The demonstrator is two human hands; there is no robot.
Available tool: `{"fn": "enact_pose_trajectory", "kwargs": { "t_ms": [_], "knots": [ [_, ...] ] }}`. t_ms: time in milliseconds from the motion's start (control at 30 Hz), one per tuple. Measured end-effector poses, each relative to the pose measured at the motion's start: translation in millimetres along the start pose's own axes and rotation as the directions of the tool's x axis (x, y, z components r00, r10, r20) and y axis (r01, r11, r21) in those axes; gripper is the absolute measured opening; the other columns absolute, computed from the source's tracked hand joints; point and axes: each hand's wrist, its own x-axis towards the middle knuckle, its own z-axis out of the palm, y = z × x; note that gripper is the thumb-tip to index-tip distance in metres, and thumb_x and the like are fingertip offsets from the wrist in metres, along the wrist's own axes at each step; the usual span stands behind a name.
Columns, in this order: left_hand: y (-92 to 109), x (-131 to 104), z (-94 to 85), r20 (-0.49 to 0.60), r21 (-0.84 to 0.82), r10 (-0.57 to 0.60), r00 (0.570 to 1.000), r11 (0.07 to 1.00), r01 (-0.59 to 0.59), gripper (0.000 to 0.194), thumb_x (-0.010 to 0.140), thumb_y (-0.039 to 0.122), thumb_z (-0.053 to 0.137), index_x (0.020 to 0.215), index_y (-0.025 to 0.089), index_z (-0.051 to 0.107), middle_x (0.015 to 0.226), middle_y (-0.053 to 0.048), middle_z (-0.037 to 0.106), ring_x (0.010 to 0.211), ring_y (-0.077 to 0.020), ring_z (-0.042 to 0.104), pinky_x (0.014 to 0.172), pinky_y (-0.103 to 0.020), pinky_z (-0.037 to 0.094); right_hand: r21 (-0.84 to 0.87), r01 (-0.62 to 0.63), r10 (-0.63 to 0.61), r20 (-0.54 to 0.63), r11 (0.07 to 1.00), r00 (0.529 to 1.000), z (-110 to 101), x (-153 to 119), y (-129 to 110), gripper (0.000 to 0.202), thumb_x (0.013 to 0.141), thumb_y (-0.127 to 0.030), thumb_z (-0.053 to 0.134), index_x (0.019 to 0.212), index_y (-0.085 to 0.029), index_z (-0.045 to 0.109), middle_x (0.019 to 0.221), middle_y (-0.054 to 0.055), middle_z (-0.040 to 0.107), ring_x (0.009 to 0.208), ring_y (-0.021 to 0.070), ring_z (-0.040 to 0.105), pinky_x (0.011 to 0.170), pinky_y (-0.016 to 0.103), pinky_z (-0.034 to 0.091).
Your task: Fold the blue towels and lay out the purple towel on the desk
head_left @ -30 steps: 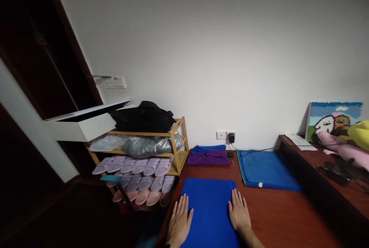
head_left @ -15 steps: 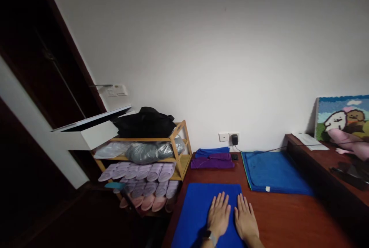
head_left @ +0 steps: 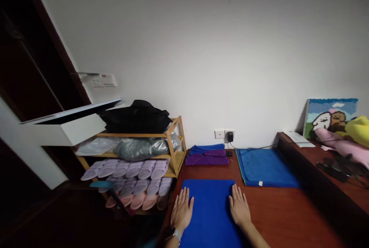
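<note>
Lying along opposite edges of one blue cloth (head_left: pixel 210 213) on the table (head_left: pixel 276 213), the person's two hands, left hand (head_left: pixel 182 209) and right hand (head_left: pixel 240 207), have fingers extended, thumbs apart, gripping nothing. Beyond the cloth are one purple bundle (head_left: pixel 206 157), one blue bundle (head_left: pixel 208 148) and two wall plates (head_left: pixel 219 134), one holding a plug (head_left: pixel 230 136). Right of it sits one towel (head_left: pixel 266 167); left, one rack (head_left: pixel 172 148).
</note>
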Motion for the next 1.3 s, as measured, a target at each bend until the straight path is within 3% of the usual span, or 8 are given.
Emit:
{"fn": "enact_pose_trajectory", "kwargs": {
  "t_ms": [200,333,433,600,700,800,1100,1300],
  "knots": [
    [-7.9,0.0,1.6,-0.028,0.021,0.006,1.000,1.000,-0.006,0.067,0.103,0.054,0.027,0.157,0.014,0.037,0.163,-0.010,0.035,0.152,-0.0261,0.032,0.125,-0.049,0.028,-0.033,-0.023,0.024,0.016,0.999,1.000,-7.1,34.3,-6.6,0.065,0.102,-0.038,0.010,0.161,-0.012,0.015,0.169,0.003,0.015,0.156,0.0211,0.013,0.127,0.041,0.014],
    [6.0,0.2,-0.3,-0.200,0.026,0.059,0.978,0.998,-0.055,0.063,0.103,0.048,0.031,0.158,0.017,0.033,0.161,-0.011,0.041,0.149,-0.0266,0.038,0.123,-0.051,0.032,-0.031,0.005,-0.006,-0.021,1.000,1.000,11.7,39.7,-1.4,0.066,0.101,-0.038,0.015,0.160,-0.011,0.020,0.168,0.005,0.018,0.156,0.0235,0.015,0.127,0.045,0.012],
    [63.5,8.8,-11.9,-0.245,-0.030,0.197,0.949,0.977,-0.211,0.060,0.106,0.044,0.030,0.160,0.020,0.027,0.164,-0.007,0.036,0.152,-0.0231,0.033,0.125,-0.047,0.031,0.006,0.017,-0.017,-0.049,1.000,0.999,15.6,39.1,0.7,0.065,0.100,-0.038,0.016,0.159,-0.011,0.023,0.168,0.006,0.020,0.156,0.0241,0.016,0.127,0.046,0.013],
    [189.1,33.3,-17.9,-0.041,-0.242,0.438,0.898,0.868,-0.434,0.059,0.107,0.048,0.022,0.161,0.025,0.025,0.167,-0.002,0.031,0.153,-0.0200,0.030,0.126,-0.044,0.029,-0.016,0.060,-0.060,-0.011,0.998,0.998,7.6,37.1,2.0,0.064,0.096,-0.029,0.027,0.160,-0.017,0.024,0.168,0.005,0.016,0.156,0.0241,0.012,0.127,0.047,0.012],
    [211.3,42.1,-7.7,0.056,-0.295,0.432,0.900,0.869,-0.398,0.059,0.107,0.049,0.016,0.160,0.027,0.029,0.164,-0.002,0.036,0.152,-0.0207,0.032,0.126,-0.046,0.029,-0.046,0.079,-0.079,-0.005,0.996,0.997,7.9,37.4,2.6,0.067,0.094,-0.027,0.032,0.160,-0.020,0.025,0.169,0.003,0.015,0.157,0.0238,0.010,0.127,0.048,0.011],
    [179.9,47.9,0.6,0.095,-0.258,0.414,0.905,0.889,-0.379,0.059,0.106,0.052,0.016,0.159,0.029,0.031,0.165,-0.001,0.035,0.153,-0.0210,0.030,0.127,-0.048,0.025,-0.010,0.050,-0.050,-0.028,0.999,0.998,10.4,39.6,2.5,0.064,0.097,-0.030,0.025,0.159,-0.014,0.025,0.168,0.006,0.018,0.156,0.0235,0.012,0.127,0.047,0.012],
    [2.8,69.1,0.3,0.094,0.000,0.076,0.993,0.997,-0.076,0.067,0.102,0.054,0.024,0.158,0.019,0.033,0.165,-0.007,0.033,0.154,-0.0252,0.028,0.125,-0.050,0.023,0.117,0.019,-0.011,-0.069,0.993,0.998,13.8,41.3,2.7,0.064,0.100,-0.038,0.020,0.159,-0.015,0.026,0.167,0.005,0.021,0.156,0.0223,0.017,0.127,0.047,0.013],
    [-61.2,40.9,-21.0,-0.194,0.042,-0.099,0.976,0.993,0.109,0.066,0.097,0.044,0.025,0.145,0.010,0.055,0.151,-0.017,0.055,0.145,-0.0336,0.044,0.119,-0.057,0.032,0.233,0.045,-0.021,-0.105,0.971,0.994,-11.5,34.4,2.0,0.066,0.102,-0.049,0.021,0.159,-0.017,0.029,0.168,0.005,0.024,0.156,0.0232,0.016,0.127,0.047,0.018]
  ]
}}
